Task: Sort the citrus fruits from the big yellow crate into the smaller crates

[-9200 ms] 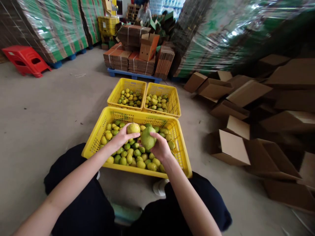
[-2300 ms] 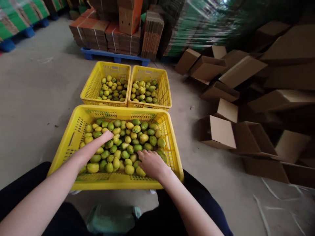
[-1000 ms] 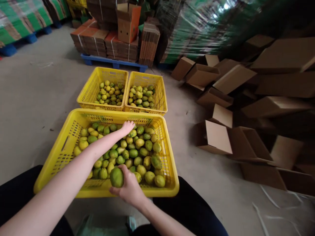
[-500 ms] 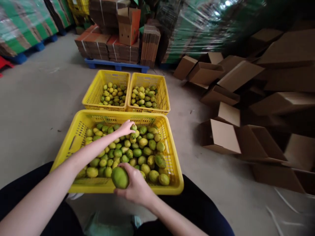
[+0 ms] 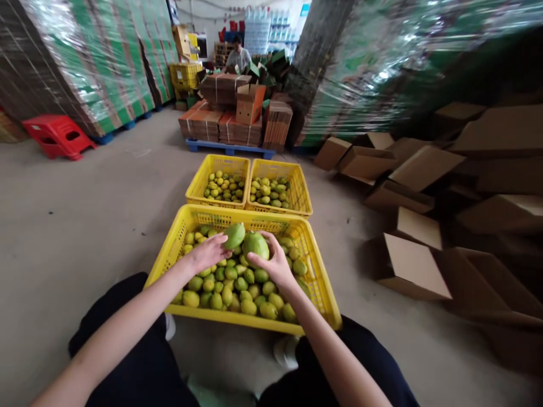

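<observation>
Over a large yellow crate [image 5: 331, 302] my two hands are close together, each with a green lemon. My left hand [image 5: 207, 252] has its fingertips on a lemon [image 5: 234, 236], which is tilted and pale green. Wrapped around the side of a bigger-looking green lemon [image 5: 255, 245] is my right hand [image 5: 275, 261]. The two lemons are side by side, almost touching. Below them, many yellow-green lemons [image 5: 248, 307] lie loose in the crate, partly hidden by my hands and forearms.
Beyond the large crate stand two smaller yellow crates [image 5: 190, 195] holding lemons. Open cardboard boxes [image 5: 418, 265] lie at the right. Flattened cartons [image 5: 240, 131] sit on a blue pallet [image 5: 229, 150]. A red stool [image 5: 59, 135] is at the left; a person [image 5: 240, 58] is in the background.
My view has tilted up. My left hand has come back from among the lemons with a lemon in it. My right hand has moved forward, its lemon now beside the other.
</observation>
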The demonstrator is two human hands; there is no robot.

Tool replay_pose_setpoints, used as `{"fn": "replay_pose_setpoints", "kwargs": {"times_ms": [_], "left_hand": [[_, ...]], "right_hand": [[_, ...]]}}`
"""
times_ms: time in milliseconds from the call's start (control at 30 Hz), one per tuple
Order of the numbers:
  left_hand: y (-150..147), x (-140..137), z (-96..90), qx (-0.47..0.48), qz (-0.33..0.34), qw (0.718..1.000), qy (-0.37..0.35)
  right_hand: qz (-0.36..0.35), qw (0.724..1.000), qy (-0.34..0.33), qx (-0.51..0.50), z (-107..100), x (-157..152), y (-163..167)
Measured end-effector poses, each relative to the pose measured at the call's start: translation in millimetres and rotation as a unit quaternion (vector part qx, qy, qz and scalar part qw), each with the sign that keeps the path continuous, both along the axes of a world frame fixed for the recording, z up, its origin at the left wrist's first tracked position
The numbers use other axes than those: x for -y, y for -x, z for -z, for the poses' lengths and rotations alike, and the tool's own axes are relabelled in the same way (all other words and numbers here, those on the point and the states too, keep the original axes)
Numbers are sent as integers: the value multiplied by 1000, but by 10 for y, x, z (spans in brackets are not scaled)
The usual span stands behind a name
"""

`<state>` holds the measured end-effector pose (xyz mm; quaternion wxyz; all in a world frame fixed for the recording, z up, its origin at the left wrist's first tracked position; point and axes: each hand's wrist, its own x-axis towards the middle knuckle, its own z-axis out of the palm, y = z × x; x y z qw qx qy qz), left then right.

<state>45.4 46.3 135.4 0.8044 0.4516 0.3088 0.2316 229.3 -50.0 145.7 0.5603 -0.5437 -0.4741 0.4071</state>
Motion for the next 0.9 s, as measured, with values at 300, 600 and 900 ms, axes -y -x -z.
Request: {"fn": "replay_pose_setpoints", "kwargs": {"times_ms": [300, 600, 900], "left_hand": [[-55, 237, -118, -40, -5, 986, -164], [-91, 354, -220, -56, -91, 940, -323], [-71, 318, -258, -61, -103, 945, -305]], "right_hand": [[54, 997, -53, 23, 129, 189, -82], [146, 910, -212, 326, 30, 331, -3], [144, 952, -160, 216, -51, 225, 58]]}}
